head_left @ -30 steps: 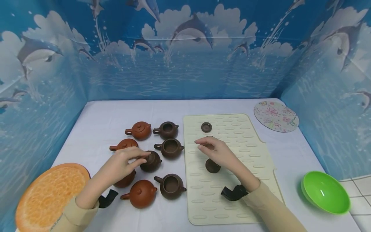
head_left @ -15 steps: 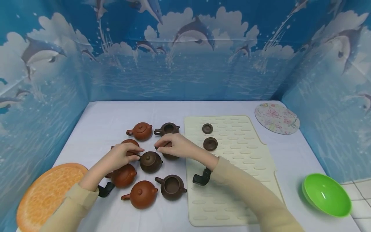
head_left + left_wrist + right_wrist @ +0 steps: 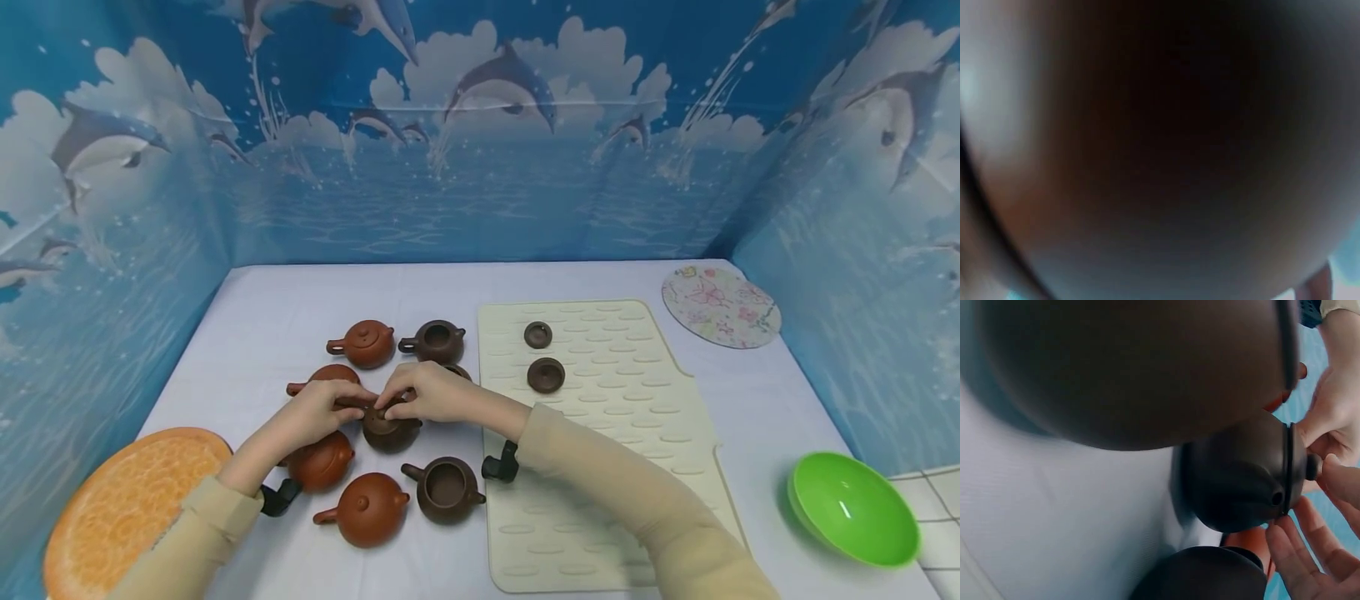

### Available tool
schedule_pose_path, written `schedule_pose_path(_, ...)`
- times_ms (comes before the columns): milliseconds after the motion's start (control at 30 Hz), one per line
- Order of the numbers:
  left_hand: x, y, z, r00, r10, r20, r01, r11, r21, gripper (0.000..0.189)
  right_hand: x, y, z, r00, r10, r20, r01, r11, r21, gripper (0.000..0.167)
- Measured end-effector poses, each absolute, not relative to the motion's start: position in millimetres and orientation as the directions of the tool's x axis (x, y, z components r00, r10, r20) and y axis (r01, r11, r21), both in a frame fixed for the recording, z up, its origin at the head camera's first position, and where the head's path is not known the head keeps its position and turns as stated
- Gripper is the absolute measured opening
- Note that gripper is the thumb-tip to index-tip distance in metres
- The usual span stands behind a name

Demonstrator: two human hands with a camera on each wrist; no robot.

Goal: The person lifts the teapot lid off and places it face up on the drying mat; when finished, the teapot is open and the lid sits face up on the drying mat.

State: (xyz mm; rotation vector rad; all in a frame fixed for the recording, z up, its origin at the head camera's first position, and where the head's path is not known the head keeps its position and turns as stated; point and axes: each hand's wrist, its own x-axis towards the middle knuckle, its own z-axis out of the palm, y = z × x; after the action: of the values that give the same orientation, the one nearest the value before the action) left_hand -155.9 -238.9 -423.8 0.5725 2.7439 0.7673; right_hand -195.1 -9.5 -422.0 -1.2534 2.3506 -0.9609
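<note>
A small dark brown teapot (image 3: pixel 390 438) stands near the middle of the table among several others. My left hand (image 3: pixel 321 410) pinches its handle side in the head view. My right hand (image 3: pixel 431 393) reaches over the pot, thumb and fingertips curled at its lid. In the right wrist view the lid (image 3: pixel 1296 464) sits on the pot, and a fingertip meets its knob (image 3: pixel 1314 467) while other fingers (image 3: pixel 1285 540) touch near the rim. The left wrist view is filled by a dark, blurred surface too close to make out.
Reddish-brown lidded teapots (image 3: pixel 372 510) stand on the left; open dark teapots (image 3: pixel 447 490) stand on the right. Two loose lids (image 3: pixel 546 375) lie on a cream mat (image 3: pixel 600 467). A green bowl (image 3: pixel 853 508), a floral disc (image 3: pixel 720 305) and an orange round mat (image 3: pixel 135 508) flank them.
My right hand has moved left from the lids on the cream mat to the dark teapot's lid. My left hand has shifted slightly left, staying at that teapot. A third loose lid is now hidden.
</note>
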Motion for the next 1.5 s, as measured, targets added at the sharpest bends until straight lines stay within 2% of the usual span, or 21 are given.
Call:
schedule_pose_path(300,-149,-235,-425,-0.912,0.403,-0.070,0.320,0.810,0.492,0.025,-190,-14,-419,-0.548,-0.835,0.048,-0.694,0.422,-0.583,0.021)
schedule_pose_path(500,-145,-234,-423,-0.912,0.402,-0.079,0.312,0.806,0.503,0.025,-188,-14,-418,-0.560,-0.828,0.045,-0.702,0.444,-0.556,0.019)
schedule_pose_path(867,-142,-233,-428,-0.920,0.383,-0.078,0.296,0.812,0.503,0.025,-186,-13,-417,-0.530,-0.846,0.066,-0.734,0.418,-0.535,0.017)
schedule_pose_path(1000,-142,-231,-428,-0.927,0.366,-0.086,0.279,0.823,0.495,0.025,-188,-8,-420,-0.552,-0.828,0.100,-0.692,0.388,-0.609,0.016)
schedule_pose_path(1167,-141,-228,-428,-0.936,0.334,-0.109,0.242,0.836,0.493,0.025,-192,4,-425,-0.645,-0.762,0.057,-0.506,0.371,-0.779,0.018)
schedule_pose_path(1300,-139,-227,-429,-0.941,0.324,-0.097,0.234,0.832,0.503,0.027,-194,24,-426,-0.720,-0.690,-0.075,-0.210,0.319,-0.924,0.024)
schedule_pose_path(1400,-137,-228,-430,-0.942,0.329,-0.074,0.249,0.827,0.504,0.028,-194,45,-425,-0.759,-0.624,-0.185,0.093,0.177,-0.980,0.030)
schedule_pose_path(1500,-136,-229,-429,-0.942,0.329,-0.064,0.255,0.828,0.499,0.028,-194,69,-422,-0.784,-0.579,-0.224,0.305,-0.044,-0.951,0.037)
